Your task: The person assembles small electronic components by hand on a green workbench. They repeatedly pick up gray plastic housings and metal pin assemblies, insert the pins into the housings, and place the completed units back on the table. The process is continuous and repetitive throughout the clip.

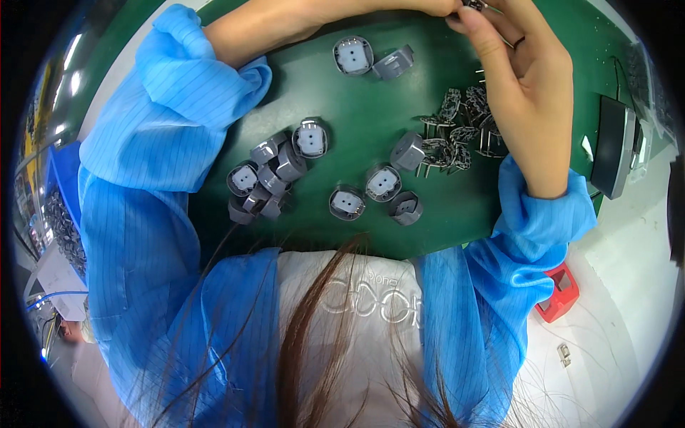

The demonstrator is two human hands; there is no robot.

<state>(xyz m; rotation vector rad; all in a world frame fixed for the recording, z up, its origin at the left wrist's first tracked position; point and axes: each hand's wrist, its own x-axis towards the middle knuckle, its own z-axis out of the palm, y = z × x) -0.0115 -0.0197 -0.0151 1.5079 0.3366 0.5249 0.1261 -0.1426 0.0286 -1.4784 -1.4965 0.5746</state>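
- At the left of the frame, a blue sleeve (pixel 143 143) runs up from the lower edge; the bare forearm leaves it and reaches to the top centre.
- The left hand (pixel 428 6) is mostly cut off by the top edge, so whether it is open or closed cannot be told; it meets the right hand there.
- On the green mat (pixel 357 100), left of centre, lies a cluster of small grey plug housings (pixel 267 175), some showing a white face, several touching one another.
- More grey housings lie apart: two near the top centre (pixel 371 58) and three just below the middle (pixel 378 192).
- Right of centre is a heap of dark metal prong pieces (pixel 460 132).
- At the upper right, the right hand (pixel 524 78) is closed, its fingertips pinching a small dark part (pixel 474 4) at the top edge, just above the heap.
- At the far right, a dark flat device (pixel 612 146) lies beside the mat; a red block (pixel 559 291) sits lower right.
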